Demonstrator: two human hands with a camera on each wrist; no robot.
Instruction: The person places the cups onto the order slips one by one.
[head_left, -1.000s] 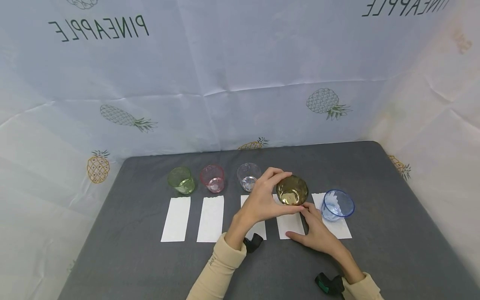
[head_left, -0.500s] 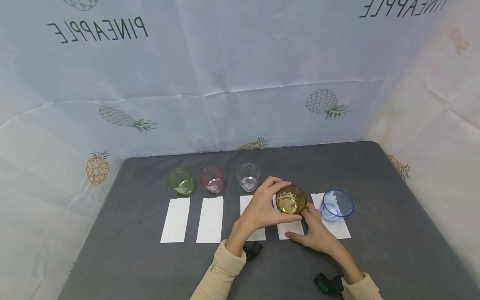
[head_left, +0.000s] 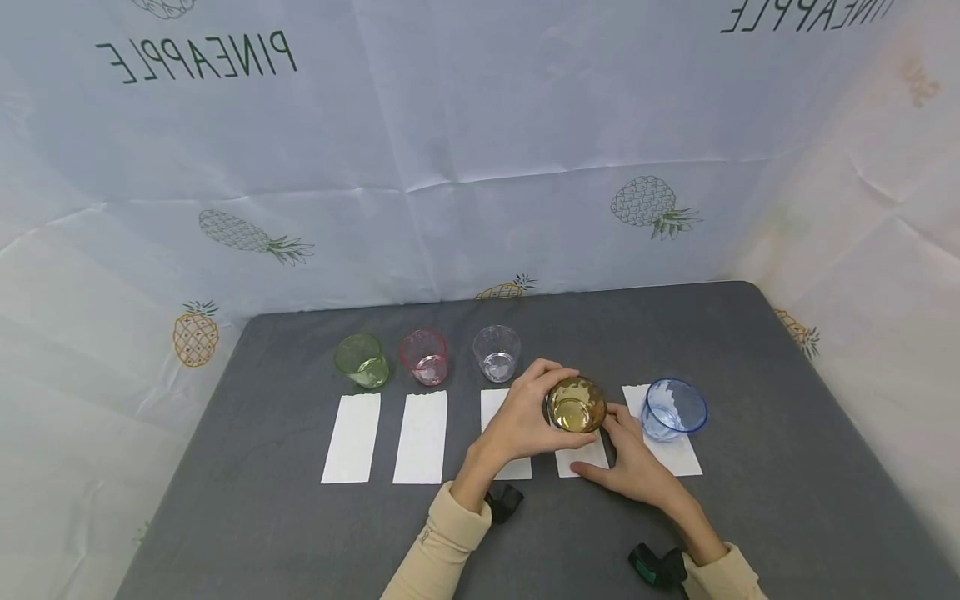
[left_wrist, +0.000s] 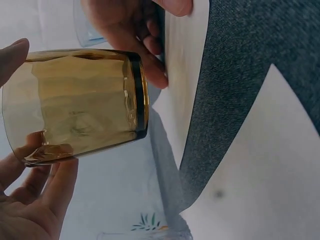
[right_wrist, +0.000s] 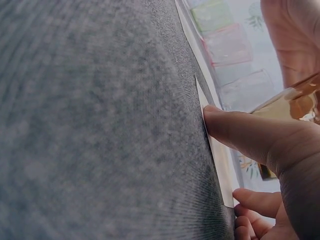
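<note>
My left hand grips an amber glass between thumb and fingers, holding it above the fourth white paper strip from the left. In the left wrist view a gap shows between the glass base and the paper. Beside the glass, my right hand rests with its thumb touching that strip and its fingers partly curled near the strip's right edge. A blue glass stands just right of my right hand, on the upper part of the rightmost strip.
Green, pink and clear glasses stand in a row behind the three left strips. Those paper strips lie on the dark grey table. A pineapple-print cloth hangs behind the table.
My left hand has brought the amber glass towards me and slightly left, over the fourth strip. My right hand and the other glasses stay where they were.
</note>
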